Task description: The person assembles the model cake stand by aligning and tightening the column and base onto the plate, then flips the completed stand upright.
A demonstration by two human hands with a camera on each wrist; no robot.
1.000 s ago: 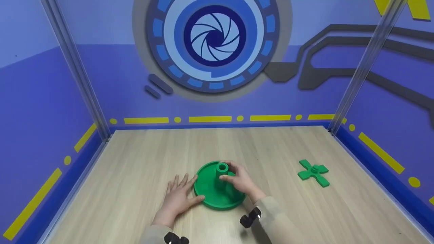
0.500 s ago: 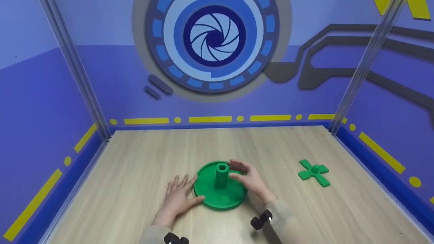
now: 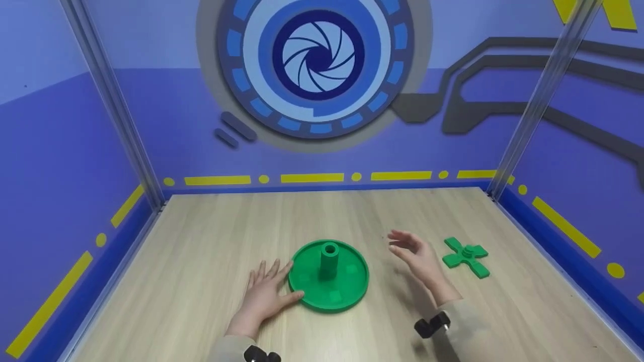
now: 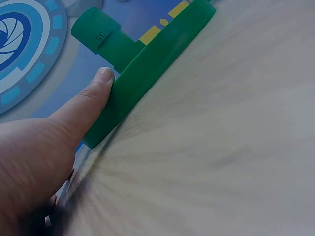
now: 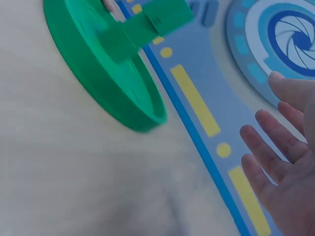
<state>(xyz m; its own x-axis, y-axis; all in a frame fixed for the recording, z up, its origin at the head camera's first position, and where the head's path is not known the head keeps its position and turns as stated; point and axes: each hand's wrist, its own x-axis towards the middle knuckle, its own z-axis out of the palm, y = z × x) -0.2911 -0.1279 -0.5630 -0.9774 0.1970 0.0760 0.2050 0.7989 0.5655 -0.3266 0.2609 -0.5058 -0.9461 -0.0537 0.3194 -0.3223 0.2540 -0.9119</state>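
Observation:
A round green dish (image 3: 308, 287) with a raised rim lies flat on the table. From its middle rises a hollow green post (image 3: 329, 262), wider at the top and marked 35 in the left wrist view. My left hand (image 3: 265, 299) rests at the dish's left side, fingers spread and thumb (image 4: 91, 96) against the rim. To the right, my right hand (image 3: 418, 259) hovers over the table with loosely bent fingers, holding nothing. Just beyond it lies a flat green four-armed cross (image 3: 467, 255) with a small round knob at its centre.
The light wooden table (image 3: 226, 221) is enclosed by a blue back wall (image 3: 171, 120) and side walls with yellow dashes. Metal posts (image 3: 541, 105) stand at the far corners.
My right hand has let go of the post and moved right, away from the dish towards the cross. The left hand and dish have stayed in place.

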